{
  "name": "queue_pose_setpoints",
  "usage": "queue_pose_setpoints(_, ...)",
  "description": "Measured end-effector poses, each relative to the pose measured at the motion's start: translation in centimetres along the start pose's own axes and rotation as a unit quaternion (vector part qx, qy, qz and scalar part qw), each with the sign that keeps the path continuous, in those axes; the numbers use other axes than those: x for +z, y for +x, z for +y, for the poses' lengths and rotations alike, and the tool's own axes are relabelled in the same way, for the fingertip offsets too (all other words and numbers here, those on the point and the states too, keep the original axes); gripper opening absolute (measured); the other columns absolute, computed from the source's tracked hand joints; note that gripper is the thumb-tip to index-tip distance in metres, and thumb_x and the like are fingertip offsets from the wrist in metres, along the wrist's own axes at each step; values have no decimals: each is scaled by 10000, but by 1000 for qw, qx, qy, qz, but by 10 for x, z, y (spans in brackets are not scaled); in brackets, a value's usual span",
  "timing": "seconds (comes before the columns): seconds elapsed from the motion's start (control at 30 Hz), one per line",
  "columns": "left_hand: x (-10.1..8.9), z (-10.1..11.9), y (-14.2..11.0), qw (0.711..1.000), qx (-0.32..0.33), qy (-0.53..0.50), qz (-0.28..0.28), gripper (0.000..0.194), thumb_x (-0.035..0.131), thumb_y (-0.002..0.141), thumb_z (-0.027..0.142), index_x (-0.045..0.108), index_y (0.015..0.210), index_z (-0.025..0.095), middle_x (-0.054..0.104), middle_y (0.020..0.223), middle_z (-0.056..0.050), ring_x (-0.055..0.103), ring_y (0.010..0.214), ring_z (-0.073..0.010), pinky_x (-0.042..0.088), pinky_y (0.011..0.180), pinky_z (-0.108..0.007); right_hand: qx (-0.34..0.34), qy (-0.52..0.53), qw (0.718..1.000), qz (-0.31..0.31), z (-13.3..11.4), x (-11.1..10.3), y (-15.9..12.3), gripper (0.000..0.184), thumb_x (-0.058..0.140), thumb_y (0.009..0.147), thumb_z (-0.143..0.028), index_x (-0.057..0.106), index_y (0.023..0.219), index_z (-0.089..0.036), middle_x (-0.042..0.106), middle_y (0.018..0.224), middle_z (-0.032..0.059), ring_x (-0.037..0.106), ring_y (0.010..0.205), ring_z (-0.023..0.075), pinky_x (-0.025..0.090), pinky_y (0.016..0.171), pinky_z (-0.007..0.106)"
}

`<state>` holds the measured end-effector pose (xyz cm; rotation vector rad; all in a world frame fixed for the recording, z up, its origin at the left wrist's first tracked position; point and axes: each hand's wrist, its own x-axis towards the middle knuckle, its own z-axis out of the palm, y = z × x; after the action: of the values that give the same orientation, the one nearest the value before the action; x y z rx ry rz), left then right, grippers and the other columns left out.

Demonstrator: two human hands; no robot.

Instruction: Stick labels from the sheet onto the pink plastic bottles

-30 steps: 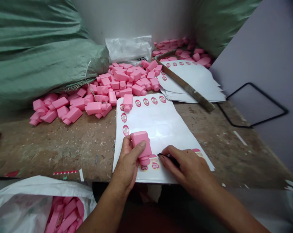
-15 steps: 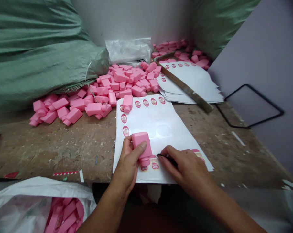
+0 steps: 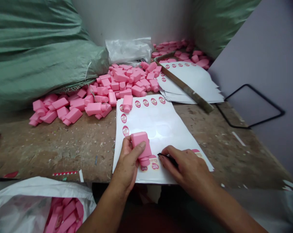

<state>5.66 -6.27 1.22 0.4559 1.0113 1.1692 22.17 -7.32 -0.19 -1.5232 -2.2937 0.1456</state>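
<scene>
pink bottle (image 3: 142, 137) gripped in the left hand (image 3: 127, 158), slim dark tool (image 3: 171, 160) in the right hand (image 3: 189, 165)

the bottle sits over the near left part of a white label sheet (image 3: 166, 119), its broad face up and its neck toward the person. the left thumb presses on that face while the other fingers curl around the far side and underneath; whether the bottle touches the sheet cannot be told. the right hand's thumb and forefinger pinch the tool, its tip just beside the printed labels (image 3: 155, 166) near the bottle's neck. more of the tool is hidden by the hand.

small oval stickers (image 3: 146, 102) run along the sheet's far and left edges, and a second bottle (image 3: 127, 103) lies on its far left corner. beyond, a pile of pink bottles (image 3: 121, 76) spreads over the worn tabletop (image 3: 64, 144), up against a green sack (image 3: 47, 64) on the left. behind the pile is a clear plastic bag (image 3: 128, 50). to the right, a wooden strip (image 3: 186, 86) lies across more white sheets (image 3: 202, 81), near a bent black frame (image 3: 266, 120). at lower left, an open white sack (image 3: 35, 186) holds more bottles (image 3: 68, 212).
</scene>
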Motion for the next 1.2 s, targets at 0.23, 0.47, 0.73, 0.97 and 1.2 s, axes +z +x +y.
queue_pose_setpoints(0.23,-1,1,-1,1000,-3,1,0,301,669,776,256,523,1033,201,591,876,-15,543,748,-102,452,689,-214,13,13,1000,-25,4,0,2,139,492,896,-273,601,823,-225,660,632,-11,592,535,195,356,510,283)
queue_pose_setpoints(0.47,0,1,0,1000,-4,7,-6,282,656,793,253,516,1034,206,571,834,7,515,690,-80,456,687,-206,-20,7,1000,-17,3,-1,7,153,482,898,-239,600,802,-219,661,622,-15,578,520,179,337,521,278)
queue_pose_setpoints(0.73,0,3,-1,1000,-5,13,-3,277,656,793,269,515,1023,208,577,820,13,502,636,-72,450,656,-204,-40,-31,999,15,0,-1,7,190,443,906,-227,585,780,-214,613,558,-11,527,490,174,282,526,283)
queue_pose_setpoints(0.97,0,2,0,1000,-6,12,-3,284,669,775,283,523,1010,218,588,833,4,530,672,-99,433,639,-215,-52,-63,997,-12,1,-1,10,210,427,902,-218,582,760,-214,663,612,4,499,484,158,284,580,311)
queue_pose_setpoints(1.2,0,1,-1,1000,-3,24,-4,291,670,775,290,521,1015,222,580,805,15,529,659,-98,421,643,-220,-17,-5,998,-63,10,-1,11,131,504,880,-250,621,822,-232,680,668,-7,549,573,180,322,561,282)
